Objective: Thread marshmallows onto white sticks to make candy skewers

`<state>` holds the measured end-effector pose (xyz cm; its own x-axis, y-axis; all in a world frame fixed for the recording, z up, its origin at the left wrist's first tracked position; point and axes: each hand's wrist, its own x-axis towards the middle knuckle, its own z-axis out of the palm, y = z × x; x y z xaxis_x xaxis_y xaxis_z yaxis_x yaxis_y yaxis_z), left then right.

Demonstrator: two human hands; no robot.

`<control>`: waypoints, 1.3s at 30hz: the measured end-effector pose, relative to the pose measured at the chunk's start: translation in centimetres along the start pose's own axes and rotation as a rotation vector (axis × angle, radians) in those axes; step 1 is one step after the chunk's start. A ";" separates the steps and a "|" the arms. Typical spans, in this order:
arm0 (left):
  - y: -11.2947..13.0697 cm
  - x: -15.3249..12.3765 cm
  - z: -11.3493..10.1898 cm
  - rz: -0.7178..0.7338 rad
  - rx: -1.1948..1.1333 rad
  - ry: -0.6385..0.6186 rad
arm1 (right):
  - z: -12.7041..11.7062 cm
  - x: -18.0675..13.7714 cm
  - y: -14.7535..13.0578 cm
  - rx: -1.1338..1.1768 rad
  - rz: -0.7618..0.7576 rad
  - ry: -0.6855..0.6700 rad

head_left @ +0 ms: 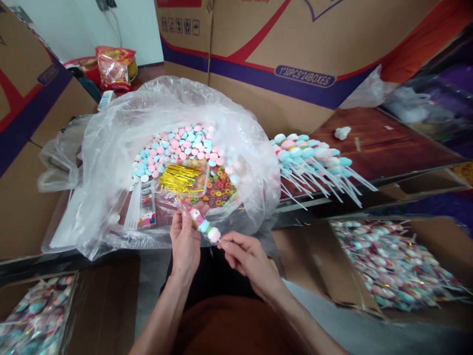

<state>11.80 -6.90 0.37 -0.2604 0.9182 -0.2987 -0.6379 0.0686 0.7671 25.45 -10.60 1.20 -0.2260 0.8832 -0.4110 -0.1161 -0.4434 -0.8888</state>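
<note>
A candy stick (203, 226), threaded with pastel pink, white, blue and green pieces, slants between my two hands. My left hand (185, 241) is closed around its upper end, where a bit of clear film seems to show at the fingertips. The thin white stick at the lower end is pinched between the thumb and fingers of my right hand (244, 254). Just beyond my hands, gold twist ties (179, 177) lie in a clear plastic box (204, 185). Behind are loose pastel candies (181, 140), and to the right small fruit-coloured rings (220, 190).
A crumpled clear plastic bag (244, 123) surrounds the candies. Unwrapped candy sticks (314, 153) are piled to the right on the table (373, 143). Boxes of wrapped candy sticks (399, 261) stand low on both sides. Cardboard cartons (251, 29) form a wall behind.
</note>
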 end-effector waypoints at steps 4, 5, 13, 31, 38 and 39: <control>-0.2 -0.1 0.2 -0.021 0.025 -0.019 | 0.4 0.2 0.0 0.102 0.067 -0.012; -0.2 -0.1 0.2 -0.019 0.030 -0.013 | 0.6 0.2 0.1 0.058 0.021 0.013; 0.8 0.4 -0.3 0.011 0.033 0.006 | 0.2 0.0 1.1 -0.592 -0.586 0.346; 1.5 0.5 -0.6 -0.046 0.015 0.044 | -1.0 0.9 1.4 -1.042 -0.983 0.417; 0.9 0.2 -0.6 -0.018 0.062 0.027 | 0.1 1.5 2.1 -1.027 -0.921 0.414; 1.0 0.3 -0.7 -0.016 0.060 0.031 | 0.3 1.4 2.2 -0.963 -0.871 0.363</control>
<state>10.65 -6.86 0.65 -0.2735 0.9042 -0.3282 -0.5976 0.1076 0.7945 24.58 -10.33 -1.25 -0.1431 0.8771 0.4585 0.6642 0.4286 -0.6125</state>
